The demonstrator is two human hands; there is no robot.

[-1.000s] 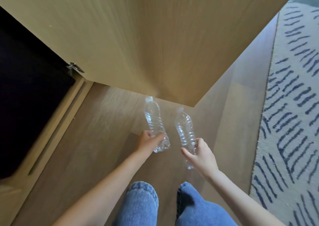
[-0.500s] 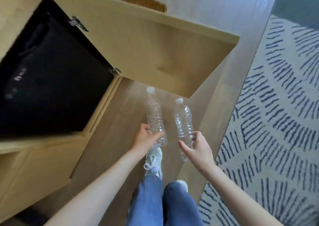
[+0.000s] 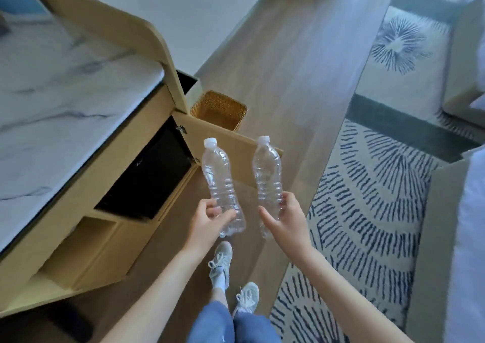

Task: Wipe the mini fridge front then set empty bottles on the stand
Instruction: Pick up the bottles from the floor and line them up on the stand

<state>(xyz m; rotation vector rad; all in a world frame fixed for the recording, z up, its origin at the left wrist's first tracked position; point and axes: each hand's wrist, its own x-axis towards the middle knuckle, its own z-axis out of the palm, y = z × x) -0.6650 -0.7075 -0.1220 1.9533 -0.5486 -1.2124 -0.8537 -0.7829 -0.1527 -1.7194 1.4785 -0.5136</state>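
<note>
Two clear empty plastic bottles with white caps are held upright in front of me. My left hand [image 3: 208, 223] grips the lower part of the left bottle [image 3: 219, 180]. My right hand [image 3: 284, 218] grips the base of the right bottle [image 3: 267, 171]. The black mini fridge [image 3: 149, 174] sits inside a wooden cabinet on my left, with the cabinet door [image 3: 225, 143] swung open. Above it is the stand's white marble top [image 3: 65, 101].
A woven wicker bin [image 3: 219, 110] stands on the wood floor behind the open door. A patterned blue-and-cream rug [image 3: 367, 190] covers the floor on the right. A bed edge [image 3: 469, 237] is at the far right. My feet in pale sneakers are below.
I have risen from a crouch to standing with both bottles raised. The view has pulled back, so the marble top, the bin and the bed have come into sight.
</note>
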